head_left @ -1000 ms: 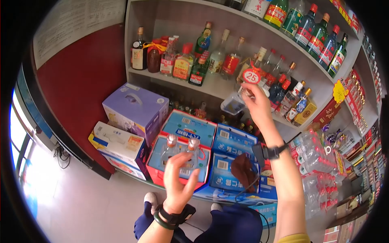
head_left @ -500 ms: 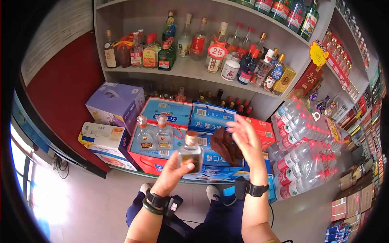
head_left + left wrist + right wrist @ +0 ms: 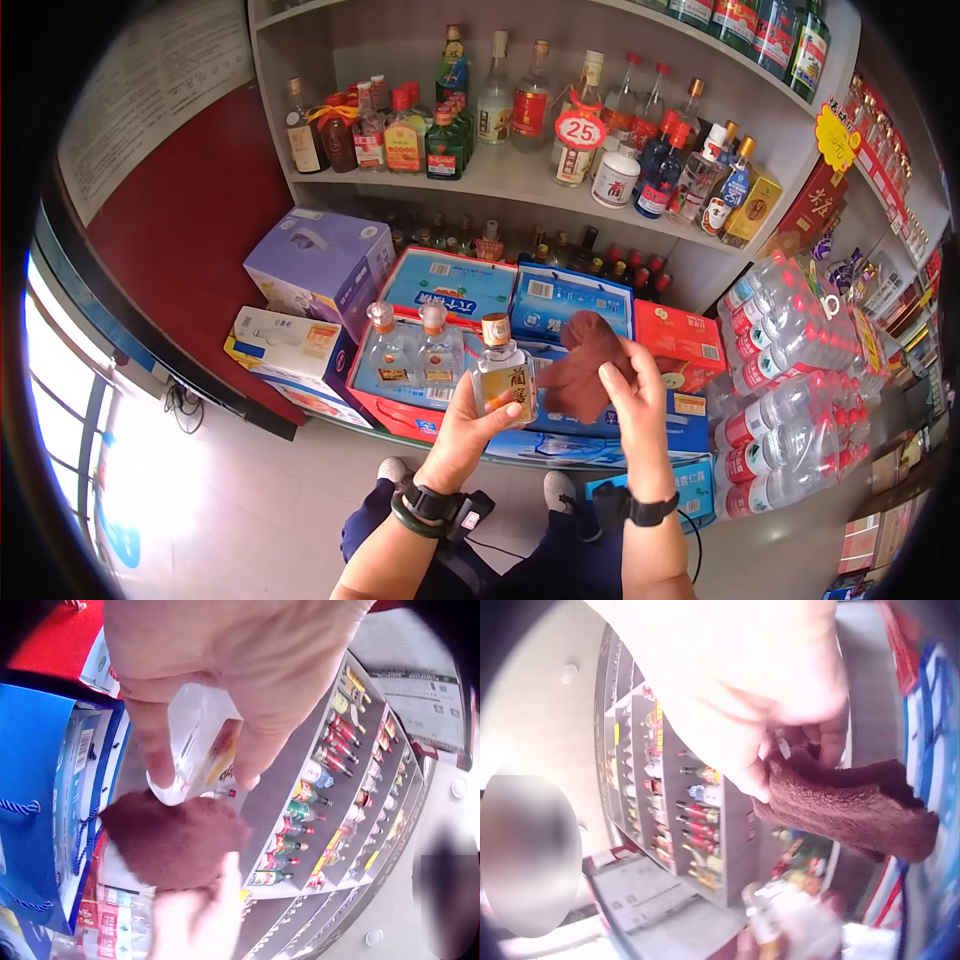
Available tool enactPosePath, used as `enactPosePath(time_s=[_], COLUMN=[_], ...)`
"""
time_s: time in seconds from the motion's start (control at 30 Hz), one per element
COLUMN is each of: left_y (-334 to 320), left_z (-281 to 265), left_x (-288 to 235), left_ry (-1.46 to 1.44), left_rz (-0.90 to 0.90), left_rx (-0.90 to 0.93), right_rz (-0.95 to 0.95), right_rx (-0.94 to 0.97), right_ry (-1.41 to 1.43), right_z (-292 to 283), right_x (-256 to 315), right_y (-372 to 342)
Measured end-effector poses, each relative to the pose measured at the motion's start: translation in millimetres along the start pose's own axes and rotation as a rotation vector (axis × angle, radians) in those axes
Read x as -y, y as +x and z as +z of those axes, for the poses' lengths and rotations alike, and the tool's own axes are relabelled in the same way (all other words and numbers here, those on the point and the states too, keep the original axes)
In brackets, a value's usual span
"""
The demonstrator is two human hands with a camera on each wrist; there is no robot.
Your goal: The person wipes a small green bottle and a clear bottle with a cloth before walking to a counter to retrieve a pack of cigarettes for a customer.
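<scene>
My left hand (image 3: pixel 462 432) grips a clear square bottle (image 3: pixel 505 375) with a brown cap, held upright with its gold label showing. My right hand (image 3: pixel 642 415) pinches a brown cloth (image 3: pixel 583 368) just to the right of the bottle. In the left wrist view the cloth (image 3: pixel 176 840) lies close to the end of the bottle (image 3: pixel 196 735); whether they touch I cannot tell. The right wrist view shows the cloth (image 3: pixel 847 806) hanging folded from the fingers. Two similar clear bottles (image 3: pixel 392 352) stand on a blue-topped box (image 3: pixel 400 398) at left.
Behind is a shelf (image 3: pixel 510 175) of assorted bottles with a round price tag (image 3: pixel 581 130). Blue gift boxes (image 3: pixel 572 300), a red box (image 3: pixel 680 345) and a purple box (image 3: pixel 318 262) stand below it. Wrapped plastic bottles (image 3: pixel 790 400) are stacked at right; floor (image 3: pixel 260 500) lies in front.
The left hand took hold of a bottle that the right hand held at the shelf. The right hand has come down and picked up the brown cloth from the blue boxes.
</scene>
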State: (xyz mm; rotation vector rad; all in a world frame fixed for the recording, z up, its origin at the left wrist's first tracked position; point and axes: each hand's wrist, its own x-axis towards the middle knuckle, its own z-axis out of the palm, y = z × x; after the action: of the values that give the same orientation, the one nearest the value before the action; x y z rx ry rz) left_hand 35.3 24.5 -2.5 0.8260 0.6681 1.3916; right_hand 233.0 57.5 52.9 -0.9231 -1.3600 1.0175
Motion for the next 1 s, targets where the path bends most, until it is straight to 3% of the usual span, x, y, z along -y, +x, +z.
enactPosePath(time_s=[0.07,0.13,0.17,0.27,0.47,0.5,0.53,0.57,0.63,0.67,0.73,0.77,0.8,0.87,0.9,0.93,1.0], left_y=[0,0,0,-6,-11,-12,-12,-13,-14,-14,-13,-14,-14,-14,-12,-11,-6], left_z=[-2,-7,-7,0,-1,-2,-3,-3,-3,-3,-9,-13,-9,2,0,1,6], left_x=[10,20,25,1,-11,-16,-18,-16,-9,-6,-2,2,-1,-7,-4,-6,-10], left_ry=[0.046,0.463,0.613,0.87,0.887,0.867,0.844,0.841,0.74,0.733,0.238,0.064,0.067,-0.219,-0.183,-0.184,0.085], left_rz=[0.053,0.213,0.296,0.341,0.245,0.163,0.082,0.077,0.114,0.114,-0.256,-0.299,-0.299,-0.25,-0.214,-0.209,-0.068], left_rx=[-0.053,-0.106,-0.141,-0.083,0.063,0.138,0.212,0.22,0.417,0.417,0.464,0.446,0.445,0.28,0.238,0.235,0.101], right_rz=[-0.045,-0.212,-0.031,-0.019,0.361,0.365,0.42,0.474,0.548,0.578,0.654,0.728,0.726,0.852,0.52,0.52,0.263], right_rx=[0.051,0.152,0.157,0.112,0.104,0.095,0.213,0.331,0.375,0.4,0.334,0.264,0.266,0.204,0.198,0.204,0.117], right_ry=[-0.09,-0.217,0.072,0.133,0.499,0.499,0.487,0.473,0.437,0.428,0.495,0.569,0.572,0.479,0.529,0.526,0.253], right_z=[20,45,59,68,54,47,39,34,31,29,26,25,24,22,30,31,32], right_x=[6,-6,-16,-26,-16,-17,-19,-20,9,22,13,9,11,16,-1,-5,-10], right_y=[-8,-11,-21,-25,-7,-4,-1,1,-4,-6,-13,-15,-16,-18,-19,-21,-25])
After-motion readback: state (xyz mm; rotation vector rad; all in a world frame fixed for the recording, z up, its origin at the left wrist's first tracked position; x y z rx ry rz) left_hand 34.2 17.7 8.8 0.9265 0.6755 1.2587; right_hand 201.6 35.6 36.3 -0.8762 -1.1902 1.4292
